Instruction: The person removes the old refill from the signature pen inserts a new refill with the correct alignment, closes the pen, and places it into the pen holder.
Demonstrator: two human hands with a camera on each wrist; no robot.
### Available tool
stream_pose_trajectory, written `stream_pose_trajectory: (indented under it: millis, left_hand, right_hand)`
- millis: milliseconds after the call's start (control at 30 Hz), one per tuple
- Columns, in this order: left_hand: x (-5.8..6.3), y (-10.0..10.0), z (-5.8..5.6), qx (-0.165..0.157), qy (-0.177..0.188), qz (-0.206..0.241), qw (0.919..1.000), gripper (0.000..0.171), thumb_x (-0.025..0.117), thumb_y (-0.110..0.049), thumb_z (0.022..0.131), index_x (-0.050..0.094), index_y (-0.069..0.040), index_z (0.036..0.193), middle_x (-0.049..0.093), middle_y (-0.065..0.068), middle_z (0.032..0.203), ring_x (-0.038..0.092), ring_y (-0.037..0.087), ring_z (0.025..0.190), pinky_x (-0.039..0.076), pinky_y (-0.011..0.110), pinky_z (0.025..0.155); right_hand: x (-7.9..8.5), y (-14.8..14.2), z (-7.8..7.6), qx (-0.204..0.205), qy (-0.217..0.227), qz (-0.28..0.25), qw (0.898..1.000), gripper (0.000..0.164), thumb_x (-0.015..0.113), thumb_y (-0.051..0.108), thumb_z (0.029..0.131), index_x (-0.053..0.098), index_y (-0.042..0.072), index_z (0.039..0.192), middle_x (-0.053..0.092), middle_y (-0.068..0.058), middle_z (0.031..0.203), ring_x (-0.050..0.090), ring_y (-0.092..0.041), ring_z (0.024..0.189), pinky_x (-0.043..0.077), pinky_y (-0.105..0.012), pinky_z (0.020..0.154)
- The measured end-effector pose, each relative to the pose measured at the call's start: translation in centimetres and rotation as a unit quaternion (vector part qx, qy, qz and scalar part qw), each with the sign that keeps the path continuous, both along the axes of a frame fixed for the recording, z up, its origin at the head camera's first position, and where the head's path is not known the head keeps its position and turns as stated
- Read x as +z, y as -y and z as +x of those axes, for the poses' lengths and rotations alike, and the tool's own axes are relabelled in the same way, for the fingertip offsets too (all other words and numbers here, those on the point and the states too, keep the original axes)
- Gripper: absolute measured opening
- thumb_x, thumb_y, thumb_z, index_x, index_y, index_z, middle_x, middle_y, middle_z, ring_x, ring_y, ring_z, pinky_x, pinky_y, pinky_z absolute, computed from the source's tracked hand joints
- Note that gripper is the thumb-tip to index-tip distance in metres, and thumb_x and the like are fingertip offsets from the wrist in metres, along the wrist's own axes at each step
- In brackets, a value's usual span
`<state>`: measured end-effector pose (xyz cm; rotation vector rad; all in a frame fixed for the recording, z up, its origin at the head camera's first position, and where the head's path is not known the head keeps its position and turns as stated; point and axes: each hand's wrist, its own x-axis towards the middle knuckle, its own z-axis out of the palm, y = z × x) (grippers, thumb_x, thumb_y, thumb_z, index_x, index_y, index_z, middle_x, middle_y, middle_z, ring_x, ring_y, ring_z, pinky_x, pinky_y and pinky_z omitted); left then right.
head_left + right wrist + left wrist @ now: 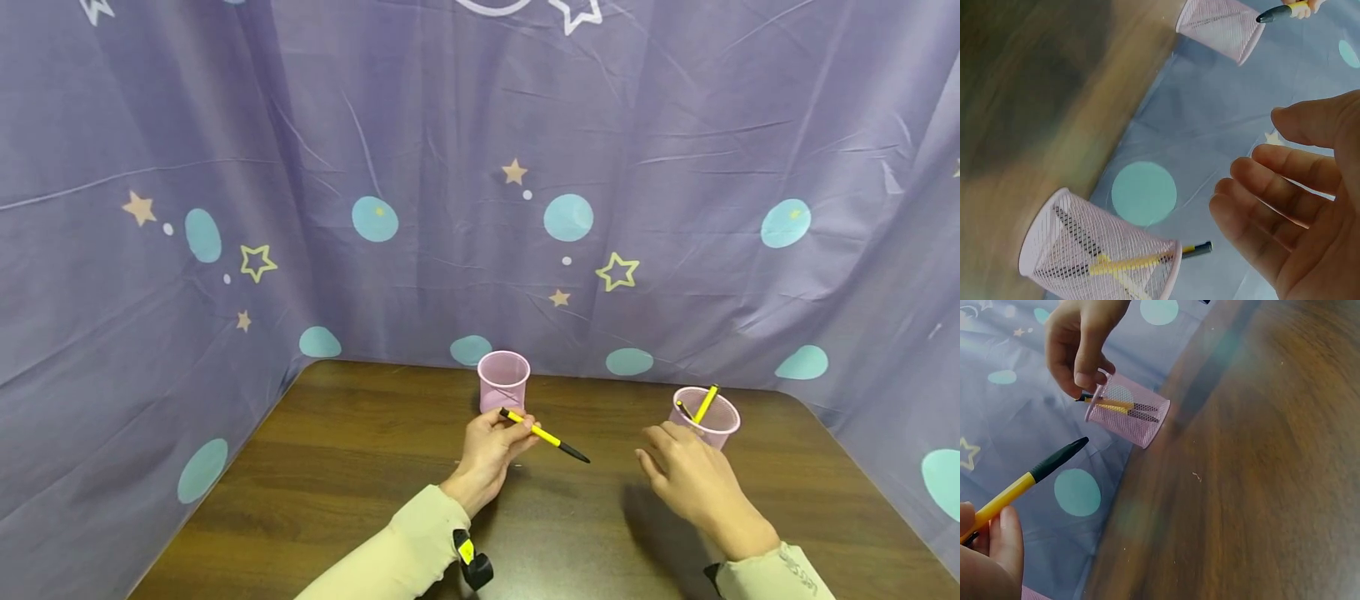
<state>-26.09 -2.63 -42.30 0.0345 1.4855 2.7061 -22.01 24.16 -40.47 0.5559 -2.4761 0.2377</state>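
My left hand [487, 454] pinches a yellow pen [546, 435] with black ends between thumb and fingers, its dark tapered tip pointing right and slightly down. Just behind that hand stands a pink mesh pen cup [504, 393], its lower part covered by the fingers. On the right, my right hand [693, 479] is held beside a second pink mesh pen cup [1072, 244], with fingers relaxed and nothing in them. Two yellow-and-black pens [706, 404] lean crosswise inside this cup, one reaching above the rim.
Both cups are on a dark brown wooden table [337, 467]. A purple curtain [450, 275] with stars and teal spots hangs around its back and sides. A black strap [472, 560] is on the left sleeve.
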Motion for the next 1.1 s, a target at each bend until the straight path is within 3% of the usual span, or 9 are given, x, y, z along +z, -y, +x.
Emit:
stream_pose_trajectory:
  millis: [200,400,600,833,1100]
  left_hand:
    - [0.5,-0.8,-0.1,-0.004,-0.01,-0.005,0.9999,0.017,0.063,0.011,0.083,0.058,0.01,0.099,0.066,0.011,0.086,0.067,0.022,0.088,0.052,0.039,0.084]
    - [0.9,-1.5,-0.2,-0.003,-0.013,0.0,0.9999,0.014,0.063,0.011,0.083,0.06,0.009,0.097,0.066,0.012,0.087,0.068,0.024,0.088,0.054,0.038,0.081]
    - [1.0,-2.2,-0.5,-0.009,-0.019,0.006,0.9998,0.012,0.061,0.011,0.084,0.059,0.009,0.096,0.066,0.011,0.085,0.067,0.024,0.089,0.053,0.041,0.083]
    - [1.6,-3.2,-0.7,-0.004,-0.022,0.014,0.9996,0.014,0.061,0.012,0.083,0.059,0.01,0.096,0.065,0.011,0.085,0.068,0.023,0.087,0.054,0.039,0.08]
    - [2.2,-4.2,-0.9,0.008,-0.029,0.02,0.9994,0.021,0.063,0.013,0.082,0.055,0.013,0.102,0.067,0.013,0.085,0.069,0.026,0.085,0.055,0.039,0.076]
  right_hand:
    - [0.6,-1.0,0.1,-0.023,0.012,-0.008,1.0,0.025,0.073,0.02,0.079,0.067,0.006,0.099,0.062,-0.001,0.086,0.057,-0.016,0.068,0.047,-0.039,0.053]
    - [0.5,-1.6,0.4,-0.034,0.035,-0.012,0.999,0.022,0.072,0.022,0.08,0.067,0.009,0.098,0.064,-0.005,0.092,0.062,-0.022,0.072,0.049,-0.045,0.055]
    - [0.1,-2.2,0.5,-0.044,0.032,-0.01,0.998,0.013,0.071,0.021,0.079,0.063,0.015,0.087,0.061,-0.001,0.087,0.057,-0.018,0.066,0.045,-0.042,0.051]
    - [0.2,-3.1,0.7,-0.052,0.028,-0.019,0.998,0.021,0.071,0.019,0.079,0.067,0.009,0.097,0.065,-0.009,0.099,0.065,-0.033,0.084,0.048,-0.052,0.058]
    - [0.8,-4.2,0.8,-0.061,0.013,-0.03,0.998,0.02,0.072,0.018,0.077,0.067,0.009,0.094,0.063,-0.006,0.09,0.062,-0.032,0.081,0.046,-0.052,0.056]
